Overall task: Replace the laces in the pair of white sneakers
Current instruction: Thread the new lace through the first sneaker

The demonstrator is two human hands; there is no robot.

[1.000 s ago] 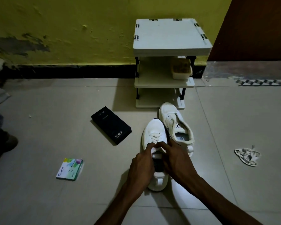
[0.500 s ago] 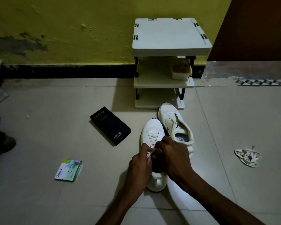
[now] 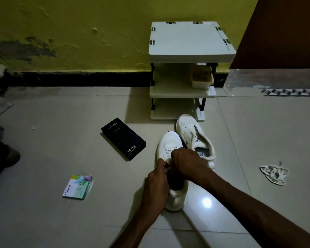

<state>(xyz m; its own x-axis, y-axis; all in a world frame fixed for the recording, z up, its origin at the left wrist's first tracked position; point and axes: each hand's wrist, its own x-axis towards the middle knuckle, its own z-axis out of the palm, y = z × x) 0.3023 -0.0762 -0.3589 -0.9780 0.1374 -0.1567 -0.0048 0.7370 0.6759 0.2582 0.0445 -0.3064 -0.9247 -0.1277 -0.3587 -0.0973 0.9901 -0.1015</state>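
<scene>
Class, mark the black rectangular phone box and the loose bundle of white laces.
black rectangular phone box [image 3: 123, 138], head view, top face.
loose bundle of white laces [image 3: 276, 176], head view, middle of tangle.

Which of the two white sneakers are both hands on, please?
The nearer sneaker, with lace across its front: the left hand and right hand meet over its eyelets. The farther sneaker lies untouched.

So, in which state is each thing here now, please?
near sneaker, upright, partly laced.
far sneaker, beside it, no lace seen, mouth open.
lace, in the front eyelets, pinched by left hand.
right hand, curled over the lacing, grip hidden.
loose laces, bundled on floor, untouched.
black box, closed, flat.
green packet, flat on floor.
tub, on rack, contents unclear.
</scene>
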